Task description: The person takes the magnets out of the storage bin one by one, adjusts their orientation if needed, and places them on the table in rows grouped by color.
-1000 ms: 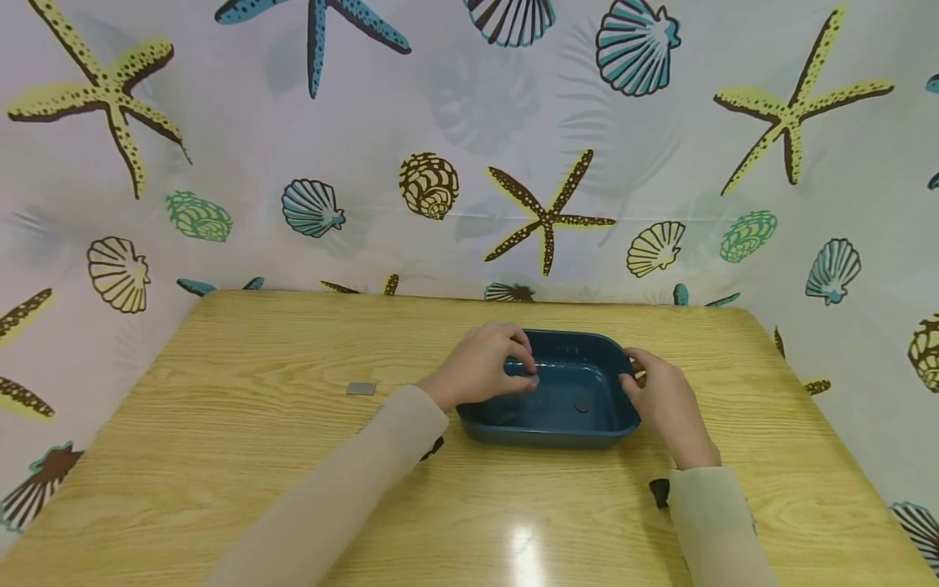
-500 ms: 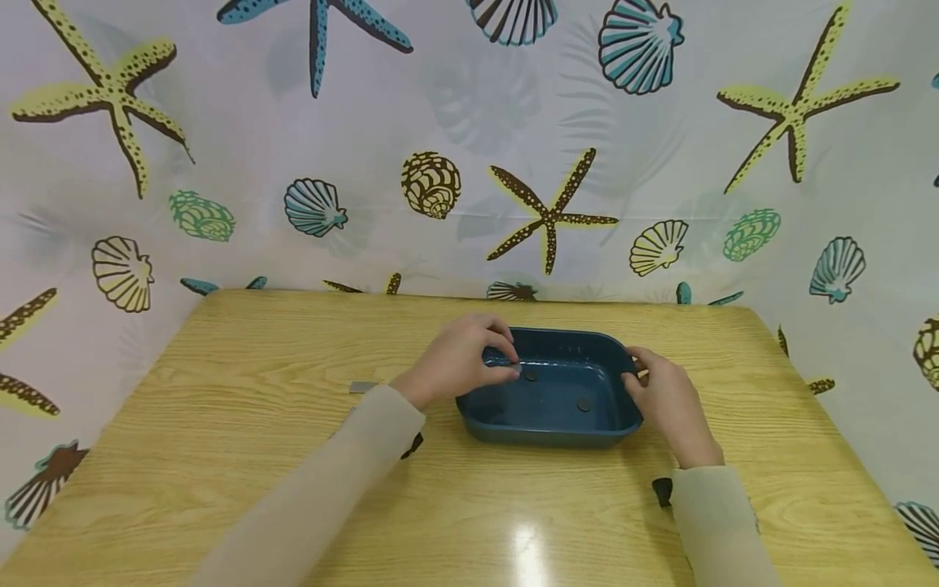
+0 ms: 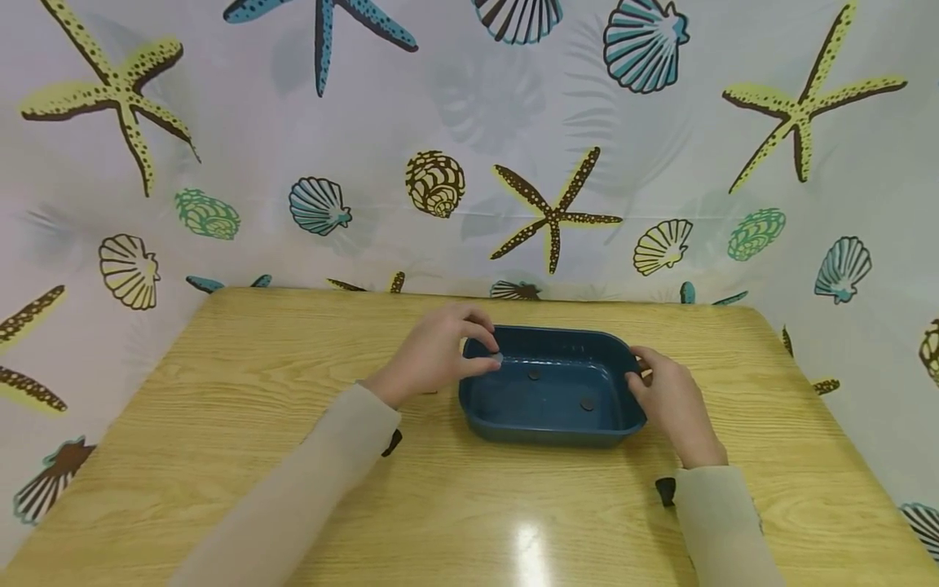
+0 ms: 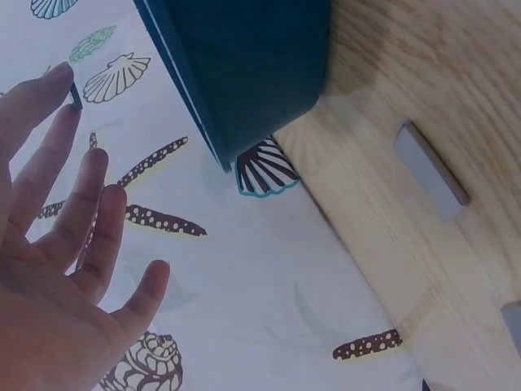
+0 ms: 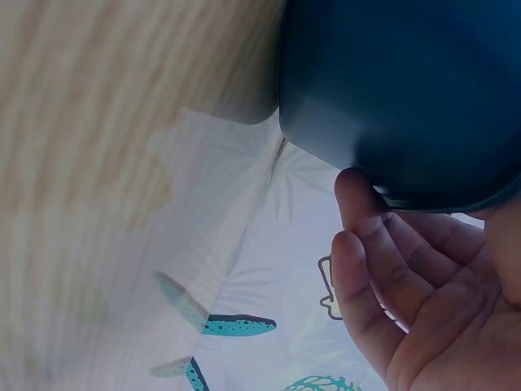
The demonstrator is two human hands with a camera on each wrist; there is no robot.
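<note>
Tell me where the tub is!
In the head view, the tub sits on the table just right of centre, between the left hand and right hand, which holds its rim.

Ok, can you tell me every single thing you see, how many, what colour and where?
table: one, yellowish wood grain, across the lower head view
patterned cloth: count unclear, whitish with starfish and shells, behind and beside the table
tub: one, dark blue, on the table
discs: two, dark, inside the tub
grey pieces: at least two, grey, on the table
held piece: one, greyish, pinched in the left hand
black bits: two, black, lower left and lower right of the tub
sleeves: two, cream, on both arms
hands: two, left at the tub's left end, right gripping its right rim
</note>
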